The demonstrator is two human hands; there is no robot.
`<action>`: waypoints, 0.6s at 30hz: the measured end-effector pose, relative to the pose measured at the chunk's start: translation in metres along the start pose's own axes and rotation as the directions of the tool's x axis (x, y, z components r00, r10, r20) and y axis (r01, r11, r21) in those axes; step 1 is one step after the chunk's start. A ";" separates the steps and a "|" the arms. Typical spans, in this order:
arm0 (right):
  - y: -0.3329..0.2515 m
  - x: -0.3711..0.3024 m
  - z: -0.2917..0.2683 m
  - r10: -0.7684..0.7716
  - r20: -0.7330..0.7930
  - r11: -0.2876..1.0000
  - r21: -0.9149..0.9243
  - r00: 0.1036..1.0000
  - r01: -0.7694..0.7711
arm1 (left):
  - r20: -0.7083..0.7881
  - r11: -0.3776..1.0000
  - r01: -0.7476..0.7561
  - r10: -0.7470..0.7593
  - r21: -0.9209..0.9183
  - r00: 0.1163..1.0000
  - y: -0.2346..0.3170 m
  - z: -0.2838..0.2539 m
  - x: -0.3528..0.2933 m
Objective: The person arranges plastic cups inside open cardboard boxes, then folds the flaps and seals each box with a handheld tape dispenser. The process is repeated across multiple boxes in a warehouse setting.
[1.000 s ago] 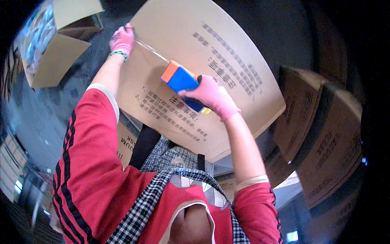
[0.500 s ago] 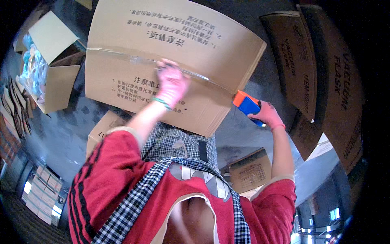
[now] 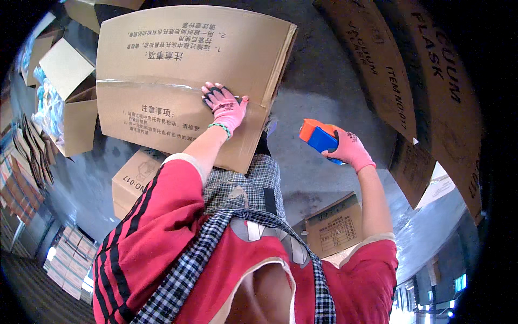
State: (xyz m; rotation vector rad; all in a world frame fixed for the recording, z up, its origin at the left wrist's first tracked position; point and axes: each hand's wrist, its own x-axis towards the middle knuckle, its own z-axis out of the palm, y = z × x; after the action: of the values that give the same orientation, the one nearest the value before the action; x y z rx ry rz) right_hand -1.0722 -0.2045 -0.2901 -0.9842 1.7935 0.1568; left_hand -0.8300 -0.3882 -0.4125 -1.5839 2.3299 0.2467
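Note:
A large brown cardboard box (image 3: 178, 89) with dark printing lies before me. Along its middle seam runs a shiny strip of transparent tape (image 3: 162, 83), reaching toward the right edge. My left hand (image 3: 226, 106), in a pink glove with bare fingertips, rests flat on the box over the seam, fingers spread. To the right of the box and apart from it, my right hand (image 3: 353, 150), in a similar glove, is wrapped round an orange and blue tape dispenser (image 3: 322, 136). A loose bit of tape (image 3: 271, 128) seems to hang at the box's right edge.
On the left stands an open carton (image 3: 80, 127) with bagged items inside, beside a row of folded cardboard sheets (image 3: 33, 156). A smaller box (image 3: 135, 181) is by my legs. Large printed cartons (image 3: 386, 70) line the right, and another box (image 3: 334, 227) sits behind my right arm.
The box has shifted left in view. My left hand, blurred before, now lies flat nearer its right edge. The tape dispenser has come away from the box's right edge, still in my right hand.

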 end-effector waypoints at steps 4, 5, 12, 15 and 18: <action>0.011 0.034 0.036 0.110 -0.079 0.993 -0.028 0.991 -0.113 | 0.197 0.909 -0.356 0.316 0.216 0.928 0.024 -0.003 -0.015; 0.010 0.052 0.049 0.115 -0.058 0.993 -0.014 0.992 -0.116 | 0.287 0.814 -0.575 0.533 0.084 0.796 0.037 -0.027 -0.031; -0.070 0.138 0.113 0.206 -0.208 0.978 0.007 0.956 -0.210 | 0.435 0.766 -0.632 0.612 -0.119 0.660 0.065 0.032 -0.038; -0.086 0.123 0.119 0.135 -0.318 0.986 0.137 0.939 -0.095 | 0.454 0.710 -0.695 0.659 -0.113 0.600 0.053 0.019 -0.034; -0.071 0.082 0.154 0.211 -0.318 0.975 -0.003 0.924 -0.224 | 0.229 0.555 -0.770 0.831 -0.314 0.506 0.009 -0.055 -0.031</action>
State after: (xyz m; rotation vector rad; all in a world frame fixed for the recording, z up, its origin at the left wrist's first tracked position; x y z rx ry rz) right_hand -0.9227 -0.2152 -0.4049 -0.8714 2.2036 0.1808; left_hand -0.8368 -0.3750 -0.3506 -0.2762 2.5932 0.8847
